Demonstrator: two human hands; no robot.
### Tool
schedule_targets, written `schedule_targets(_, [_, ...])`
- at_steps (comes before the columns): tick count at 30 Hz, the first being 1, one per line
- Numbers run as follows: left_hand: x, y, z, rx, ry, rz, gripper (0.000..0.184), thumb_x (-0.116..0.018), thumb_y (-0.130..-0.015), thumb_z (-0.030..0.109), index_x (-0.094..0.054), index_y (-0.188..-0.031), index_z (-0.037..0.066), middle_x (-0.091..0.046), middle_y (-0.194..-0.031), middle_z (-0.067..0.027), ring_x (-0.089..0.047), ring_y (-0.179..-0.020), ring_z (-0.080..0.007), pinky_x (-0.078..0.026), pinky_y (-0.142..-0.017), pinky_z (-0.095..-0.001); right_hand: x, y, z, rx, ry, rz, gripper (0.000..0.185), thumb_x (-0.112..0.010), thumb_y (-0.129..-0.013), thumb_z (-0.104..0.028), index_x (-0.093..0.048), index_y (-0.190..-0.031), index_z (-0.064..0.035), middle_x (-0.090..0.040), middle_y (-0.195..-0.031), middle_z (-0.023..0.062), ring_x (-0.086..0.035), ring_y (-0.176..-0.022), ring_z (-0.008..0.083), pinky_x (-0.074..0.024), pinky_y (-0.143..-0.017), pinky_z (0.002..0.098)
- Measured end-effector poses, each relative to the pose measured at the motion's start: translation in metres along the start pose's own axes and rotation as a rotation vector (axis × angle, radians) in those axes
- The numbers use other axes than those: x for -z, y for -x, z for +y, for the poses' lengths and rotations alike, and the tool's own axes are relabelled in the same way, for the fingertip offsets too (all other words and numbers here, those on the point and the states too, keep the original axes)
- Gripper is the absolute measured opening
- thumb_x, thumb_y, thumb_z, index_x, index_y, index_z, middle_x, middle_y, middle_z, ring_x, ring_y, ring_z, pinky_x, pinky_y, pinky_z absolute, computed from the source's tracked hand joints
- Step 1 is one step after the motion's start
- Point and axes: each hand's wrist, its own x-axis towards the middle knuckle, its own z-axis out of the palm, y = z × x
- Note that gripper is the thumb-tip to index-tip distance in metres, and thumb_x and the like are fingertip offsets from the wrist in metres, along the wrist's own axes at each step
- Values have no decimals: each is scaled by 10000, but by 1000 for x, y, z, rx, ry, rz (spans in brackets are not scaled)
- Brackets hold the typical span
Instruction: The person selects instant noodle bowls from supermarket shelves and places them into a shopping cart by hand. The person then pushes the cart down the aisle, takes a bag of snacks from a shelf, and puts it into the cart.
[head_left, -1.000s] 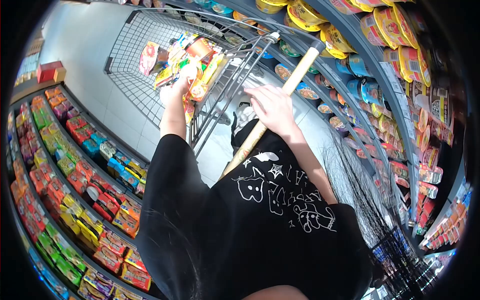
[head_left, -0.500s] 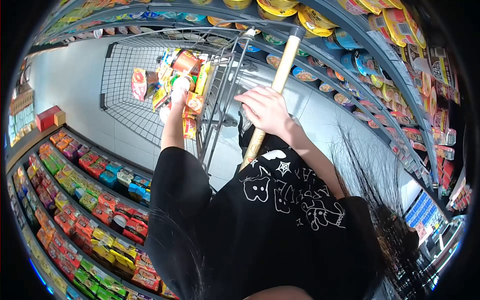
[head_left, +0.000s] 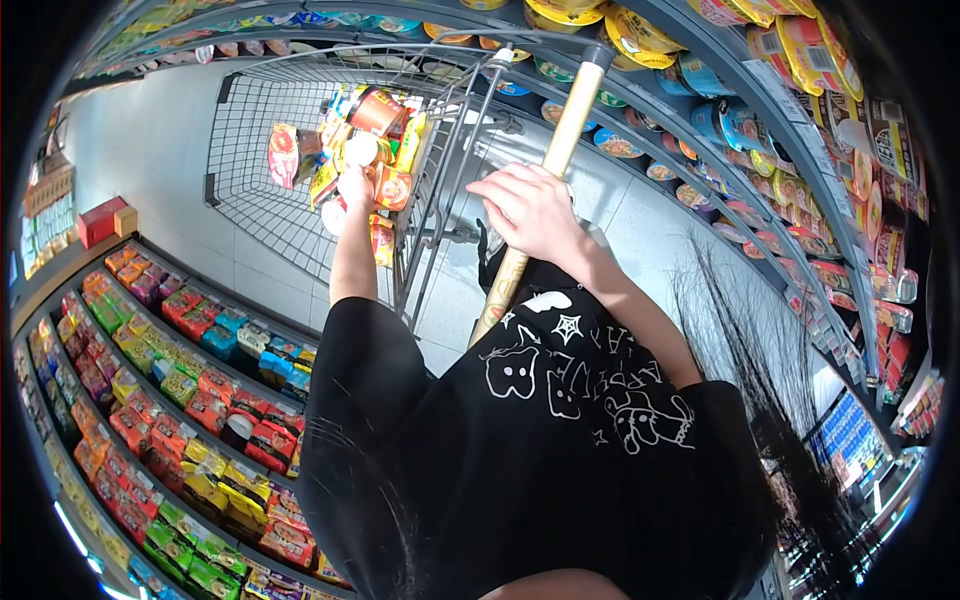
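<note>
My left hand point(head_left: 355, 187) reaches down into the wire shopping cart point(head_left: 265, 215), its fingers closed at a cup with a bright white round top point(head_left: 362, 150). Glare hides part of the fingers. Around it lie a red-brown noodle tub point(head_left: 376, 111), an orange packet point(head_left: 393, 187), a yellow packet point(head_left: 411, 142) and a pink-and-white package point(head_left: 284, 156). My right hand point(head_left: 528, 208) rests over the cart's pale yellow handle bar point(head_left: 573, 118), its fingers stretched out loosely past the bar rather than wrapped round it.
Shelves of noodle bowls and tubs point(head_left: 640, 36) run along the top and right. On the lower left, shelves point(head_left: 150, 400) hold rows of colourful packets. A red box point(head_left: 101, 222) stands at that shelf's far end. Pale floor tiles point(head_left: 150, 165) show beyond the cart.
My left hand has drawn slightly back toward me, and the white-topped cup shows more clearly beside it. My right hand stays on the handle; the view has shifted a little.
</note>
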Motion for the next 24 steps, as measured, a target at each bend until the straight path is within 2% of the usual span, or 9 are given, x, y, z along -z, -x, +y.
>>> schedule_targets(2, [1, 0, 2, 10, -29, 19, 123, -511, -735, 112, -579, -771, 16, -604, -730, -140, -608, -680, -265, -489, -603, -350, 3, -1, -1, -26, 2, -26, 176, -574, -686, -91, -622, -855, -85, -601, -777, 25, -576, -744, 188, -464, -656, 303])
schedule_targets(11, [13, -4, 11, 72, 184, 56, 174, -498, -764, 177, -590, -765, 29, -610, -742, -163, -604, -698, -314, -478, -630, -407, 4, 0, -3, -22, -3, -54, 163, -574, -693, -95, -624, -848, -84, -603, -767, 27, -576, -747, 184, -459, -641, 301])
schedule_targets(15, [-21, -11, -1, 67, 132, -8, 232, -510, -755, 246, -607, -772, 35, -614, -758, -167, -604, -698, -316, -480, -639, -396, 3, -1, -2, -6, 13, -42, 161, -575, -695, -97, -625, -847, -84, -604, -763, 25, -576, -748, 182, -459, -643, 301])
schedule_targets(17, [-29, -8, -10, 110, 425, -197, 332, -529, -733, 322, -610, -812, 10, -607, -803, -208, -603, -716, -321, -479, -655, -391, 4, 0, -4, -22, 5, -50, 159, -574, -698, -100, -627, -848, -85, -606, -767, 23, -575, -746, 179, -458, -643, 301])
schedule_targets(18, [-32, -6, -12, 230, 615, -208, 467, -548, -727, 448, -608, -835, -2, -621, -789, -186, -608, -700, -295, -478, -651, -406, 5, -1, -3, -19, 5, -46, 159, -574, -698, -100, -627, -848, -85, -606, -767, 23, -575, -746, 179, -458, -643, 301])
schedule_targets(19, [-34, -7, -15, 230, 613, -204, 467, -548, -727, 448, -608, -835, -2, -621, -789, -186, -608, -700, -295, -478, -651, -406, 5, -1, -4, -19, 5, -47, 157, -574, -699, -101, -627, -846, -86, -606, -768, 21, -575, -747, 178, -457, -643, 300])
schedule_targets(21, [-28, -5, -20, 581, 1029, -586, 568, -518, -735, 559, -593, -855, 9, -620, -781, -123, -599, -691, -255, -465, -645, -433, 5, -2, -4, -16, 1, -39, 156, -574, -700, -103, -628, -845, -86, -607, -769, 19, -575, -747, 176, -455, -642, 300])
schedule_targets(22, [-22, -2, -23, 589, 1098, -709, 637, -496, -716, 635, -574, -901, 31, -604, -829, -68, -582, -729, -213, -449, -657, -439, 5, -1, -3, -16, 1, -29, 156, -574, -700, -104, -628, -846, -87, -607, -769, 20, -574, -748, 175, -455, -642, 299])
schedule_targets(24, [-27, 4, -16, 602, 1010, -682, 623, -417, -802, 576, -542, -976, -9, -589, -932, -132, -564, -835, -239, -433, -722, -403, 3, 0, -3, -11, -5, -13, 157, -574, -700, -104, -628, -847, -89, -607, -769, 20, -574, -748, 174, -454, -642, 298])
